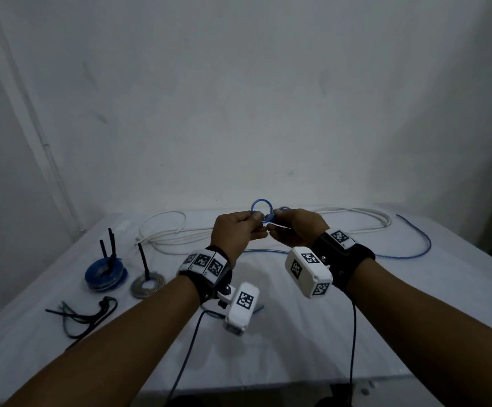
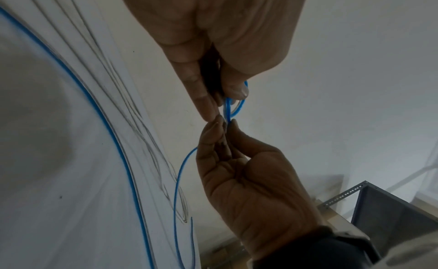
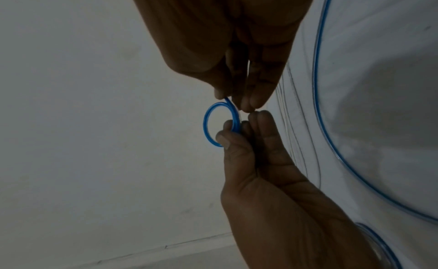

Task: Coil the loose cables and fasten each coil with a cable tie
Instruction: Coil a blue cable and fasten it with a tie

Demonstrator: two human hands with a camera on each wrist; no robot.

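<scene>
Hands meet above the table (image 1: pixel 268 348): the left hand (image 1: pixel 237 230) pinches a small coil (image 1: pixel 261 210) of blue cable between thumb and fingers, and the right hand (image 1: pixel 296 229) pinches the same cable just beside it, fingertips nearly touching. From the right hand the cable's loose run (image 1: pixel 409 254) trails out across the table. Beyond both hands lies a white cable (image 1: pixel 177 233); left of the left hand sit two tied coils (image 1: pixel 106 273)
</scene>
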